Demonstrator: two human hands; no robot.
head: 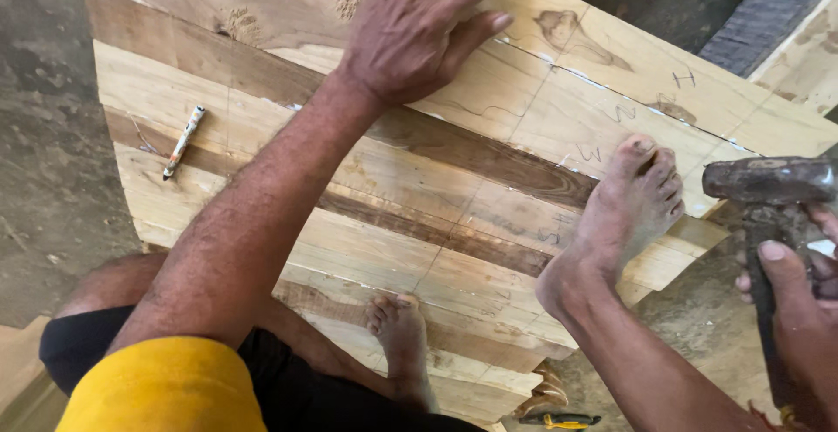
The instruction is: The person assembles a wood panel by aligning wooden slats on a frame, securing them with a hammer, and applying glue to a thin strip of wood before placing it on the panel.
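Note:
My left hand lies flat with fingers spread on a panel of joined wooden planks, near its far edge. My right hand grips the handle of a dark metal hammer at the right edge of view, its head level with the panel's right side. My right foot presses on the panel's right part. My left foot rests on the near planks. Pencil lines and marks run across the wood.
A short marker or crayon lies on the panel's left side. Grey concrete floor lies to the left. Another wooden board sits at the top right. A small yellow and black tool lies on the floor by the panel's near edge.

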